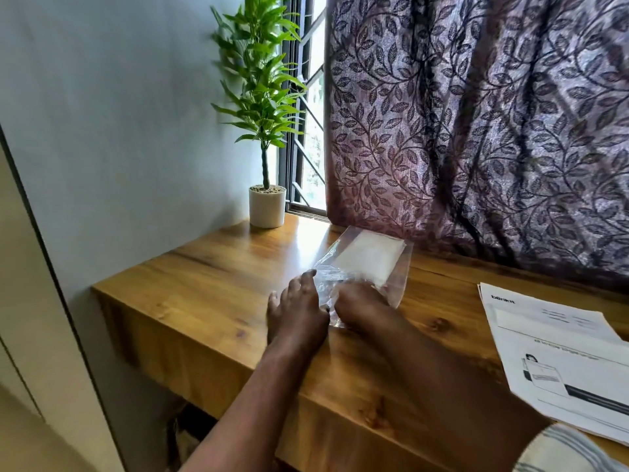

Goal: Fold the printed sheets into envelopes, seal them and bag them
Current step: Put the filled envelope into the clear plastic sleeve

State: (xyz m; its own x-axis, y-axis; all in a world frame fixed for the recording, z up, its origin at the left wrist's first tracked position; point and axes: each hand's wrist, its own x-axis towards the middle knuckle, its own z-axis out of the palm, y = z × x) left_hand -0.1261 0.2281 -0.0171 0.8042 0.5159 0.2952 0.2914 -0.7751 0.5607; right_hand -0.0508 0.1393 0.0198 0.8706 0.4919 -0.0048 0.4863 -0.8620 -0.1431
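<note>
Pressing on the near end of the clear bag [396,267], the left hand [296,310] lies flat with its fingers spread and fairly straight, its fingertips touching the crumpled plastic at the mouth. The right hand [361,303] sits just beside it on that same end of the bag, but blur and plastic hide its fingers, so whether it grips the plastic or only rests on it cannot be told. White folded envelopes [369,255] lie inside the bag, toward its far end, so the bagging step appears to be in hand. The next move probably calls for holding the mouth steady and closing or flattening it without pushing the envelopes askew. More printed sheets [558,362] wait well apart at the right edge, so folding likely remains. All of this rests on a wooden table [211,277] with a potted plant [267,207] at its far corner, beside a barred window [306,97], a leaf-patterned curtain [476,131] and a pale wall [119,114].
</note>
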